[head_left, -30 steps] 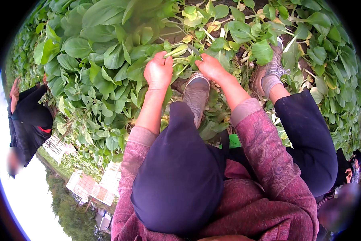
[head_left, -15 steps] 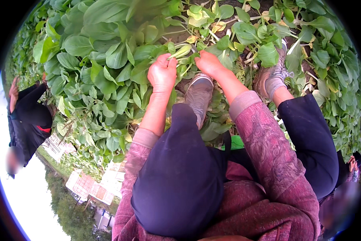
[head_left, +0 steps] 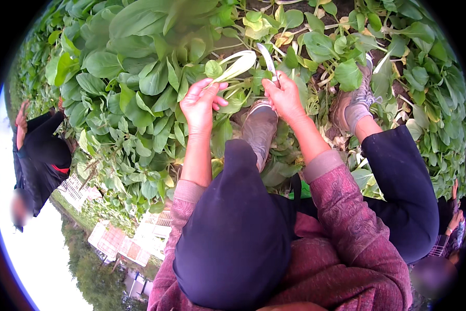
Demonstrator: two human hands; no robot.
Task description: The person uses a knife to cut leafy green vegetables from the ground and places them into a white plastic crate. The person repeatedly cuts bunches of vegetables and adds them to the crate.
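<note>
A head of bok choy [head_left: 239, 64] with pale stalks slants up and to the right from my left hand [head_left: 199, 103]. My thumb and index finger pinch its leafy end, while the other fingers stand loosely apart. My right hand [head_left: 285, 97] is closed round the handle of a knife [head_left: 266, 58]. Its narrow, light blade points away from me, just right of the bok choy's pale base and apart from it. Leafy plants [head_left: 155, 72] fill the ground beyond and to the left of both hands.
My shoes [head_left: 260, 127] stand among the plants, one between my hands and one further right. Yellowed leaves [head_left: 283, 39] lie on the soil ahead. A person [head_left: 44, 150] in dark clothing is at the far left; another person's arm [head_left: 454, 220] shows at the right edge.
My hands have moved apart. The bok choy has turned so its pale base points up and right, and the knife blade has come clearly into sight.
</note>
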